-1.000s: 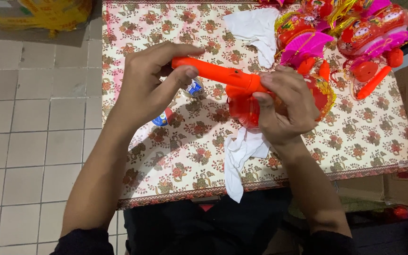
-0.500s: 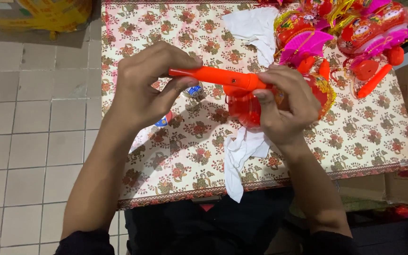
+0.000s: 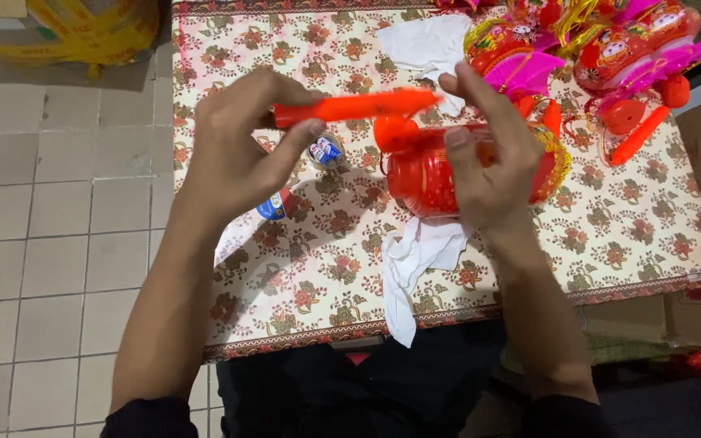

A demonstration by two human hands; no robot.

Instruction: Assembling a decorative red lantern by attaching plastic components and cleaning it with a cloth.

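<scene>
our left hand (image 3: 237, 154) pinches one end of an orange plastic stick (image 3: 354, 106), held level above the floral tablecloth (image 3: 326, 268). our right hand (image 3: 488, 154) grips a red lantern (image 3: 419, 174), its fingertip touching the stick's other end.

Bright, even light falls from overhead, slightly toward twelve o'clock. The left hand (image 3: 233, 154) throws a soft shadow onto the floral-patterned tablecloth (image 3: 610, 227) toward six o'clock. The long orange plastic stick (image 3: 356, 106) shows slight motion blur. No harsh glare; colours run saturated, and the corners stay sharp.
</scene>
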